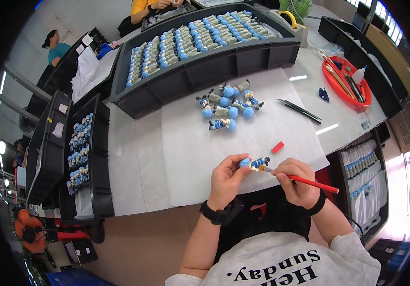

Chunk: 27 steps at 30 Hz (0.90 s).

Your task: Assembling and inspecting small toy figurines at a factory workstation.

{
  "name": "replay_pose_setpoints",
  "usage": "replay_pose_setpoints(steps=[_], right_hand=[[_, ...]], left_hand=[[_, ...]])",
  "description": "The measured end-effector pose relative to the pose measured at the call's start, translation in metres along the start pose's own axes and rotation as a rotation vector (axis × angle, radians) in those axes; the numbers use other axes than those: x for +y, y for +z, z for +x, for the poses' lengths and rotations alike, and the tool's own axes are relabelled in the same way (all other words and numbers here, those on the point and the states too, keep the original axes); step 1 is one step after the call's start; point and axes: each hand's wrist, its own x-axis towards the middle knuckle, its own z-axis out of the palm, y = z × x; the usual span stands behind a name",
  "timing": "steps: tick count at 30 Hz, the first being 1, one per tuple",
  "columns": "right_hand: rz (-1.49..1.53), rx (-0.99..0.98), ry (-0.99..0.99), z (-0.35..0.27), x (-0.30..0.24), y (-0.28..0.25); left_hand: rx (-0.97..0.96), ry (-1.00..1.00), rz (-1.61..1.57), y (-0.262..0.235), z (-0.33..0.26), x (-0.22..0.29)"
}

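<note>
Low in the centre of the frame, the left hand is gripping a small blue-headed toy figure with closed fingers. The right hand is pinching a thin red paintbrush, its tip touching the figure. Both are hovering over the white paper-covered bench, near a small red block.

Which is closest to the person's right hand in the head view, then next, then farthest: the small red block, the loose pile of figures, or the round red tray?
1. Small red block, just above the right hand.
2. Loose pile of figures, up and leftward on the white sheet.
3. Round red tray, far upper right.
</note>
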Motion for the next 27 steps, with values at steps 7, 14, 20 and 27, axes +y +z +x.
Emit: replay_pose_setpoints(steps=[7, 14, 20, 27], right_hand=[[0.007, -0.025, 0.044, 0.004, 0.002, -0.018], [-0.781, -0.283, -0.007, 0.047, 0.022, -0.061], [-1.042, -0.539, -0.154, 0.056, 0.044, -0.074], [-0.914, -0.441, 0.082, 0.064, 0.086, -0.073]], left_hand=[[0.002, 0.009, 0.015, 0.003, -0.001, 0.002], [-0.046, 0.021, 0.023, 0.000, -0.002, 0.002], [-0.067, -0.010, 0.001, 0.002, -0.002, 0.004], [-0.055, -0.014, -0.018, 0.001, -0.002, 0.003]])
